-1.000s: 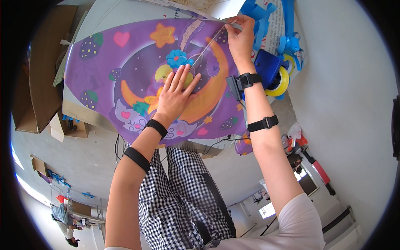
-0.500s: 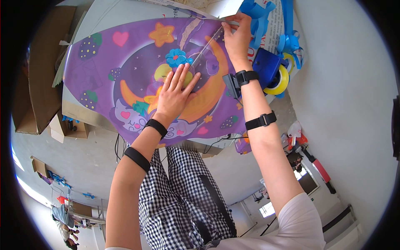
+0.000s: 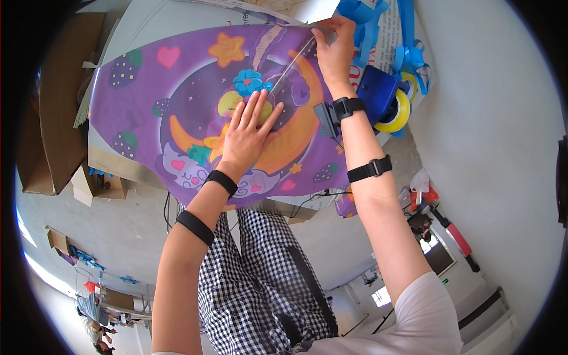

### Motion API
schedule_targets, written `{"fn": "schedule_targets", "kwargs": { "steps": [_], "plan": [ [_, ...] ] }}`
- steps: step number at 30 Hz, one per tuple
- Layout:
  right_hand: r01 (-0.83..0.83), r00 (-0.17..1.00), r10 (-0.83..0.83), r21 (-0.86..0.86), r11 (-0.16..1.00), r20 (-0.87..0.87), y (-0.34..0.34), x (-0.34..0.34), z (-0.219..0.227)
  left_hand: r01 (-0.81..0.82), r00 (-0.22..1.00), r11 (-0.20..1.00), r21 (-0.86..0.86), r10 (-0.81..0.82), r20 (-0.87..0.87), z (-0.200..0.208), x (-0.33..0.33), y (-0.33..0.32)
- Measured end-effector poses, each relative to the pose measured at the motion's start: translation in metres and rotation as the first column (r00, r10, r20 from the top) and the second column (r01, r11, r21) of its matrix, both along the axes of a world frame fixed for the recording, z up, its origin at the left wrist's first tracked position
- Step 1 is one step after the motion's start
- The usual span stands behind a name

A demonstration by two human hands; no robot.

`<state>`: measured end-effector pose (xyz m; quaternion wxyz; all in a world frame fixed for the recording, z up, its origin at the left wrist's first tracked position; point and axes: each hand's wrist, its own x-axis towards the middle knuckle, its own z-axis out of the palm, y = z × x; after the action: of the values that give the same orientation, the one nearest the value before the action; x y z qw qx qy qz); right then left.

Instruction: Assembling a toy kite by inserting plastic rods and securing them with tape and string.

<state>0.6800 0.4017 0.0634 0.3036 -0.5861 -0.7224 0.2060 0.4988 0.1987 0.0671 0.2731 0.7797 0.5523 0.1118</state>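
Observation:
A large glossy purple plastic sheet [image 3: 139, 160], printed with a moon, stars, hearts and strawberries, lies over the work table. Flat on its middle rests my left hand [image 3: 247, 136], fingers stretched out, just below a blue printed flower. My right hand [image 3: 335, 54] pinches at the sheet's far right edge, thumb against fingers. Between the two hands runs a thin, straight, shiny line [image 3: 291, 68]; whether it is a seam, a film edge or a tape strip, I cannot tell. What exactly lies between the right fingertips is partly hidden.
Right of my right wrist stands a blue tape dispenser [image 3: 377, 89] with a yellow tape roll [image 3: 397, 112]. Blue ribbon strips [image 3: 408, 56] lie beyond it. Cardboard boxes [image 3: 62, 118] stand at the left. A dark cable [image 3: 313, 198] crosses the table's near edge.
Almost nothing differs. My right hand has shifted very slightly left at the sheet's edge; my left hand stays flat in place.

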Motion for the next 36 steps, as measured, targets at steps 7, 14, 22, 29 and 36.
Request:
{"fn": "schedule_targets", "kwargs": {
  "steps": [7,14,22,29,36],
  "plan": [
    [-0.001,1.000,0.001,0.006,1.000,0.022,0.0009,0.0032,-0.0003,-0.003,1.000,1.000,0.000,0.003,0.004,0.0005,-0.0001,0.0002],
    [0.010,1.000,-0.010,0.016,1.000,0.011,0.0000,0.0014,-0.0024,0.003,1.000,1.000,-0.010,-0.003,0.001,0.0009,-0.0003,0.0006],
    [0.060,0.997,-0.060,0.000,0.998,0.044,-0.0032,0.0003,-0.0033,-0.008,1.000,1.000,0.003,0.008,0.004,-0.0003,0.0009,-0.0003],
    [0.049,0.998,-0.048,-0.022,0.999,0.039,-0.0008,0.0042,-0.0025,-0.009,1.000,1.000,0.001,0.009,0.011,-0.0006,0.0013,-0.0008],
    [0.019,1.000,-0.019,0.014,1.000,0.016,0.0007,0.0060,0.0006,-0.002,1.000,1.000,0.001,0.002,0.006,-0.0009,0.0012,-0.0011]
  ]
}}
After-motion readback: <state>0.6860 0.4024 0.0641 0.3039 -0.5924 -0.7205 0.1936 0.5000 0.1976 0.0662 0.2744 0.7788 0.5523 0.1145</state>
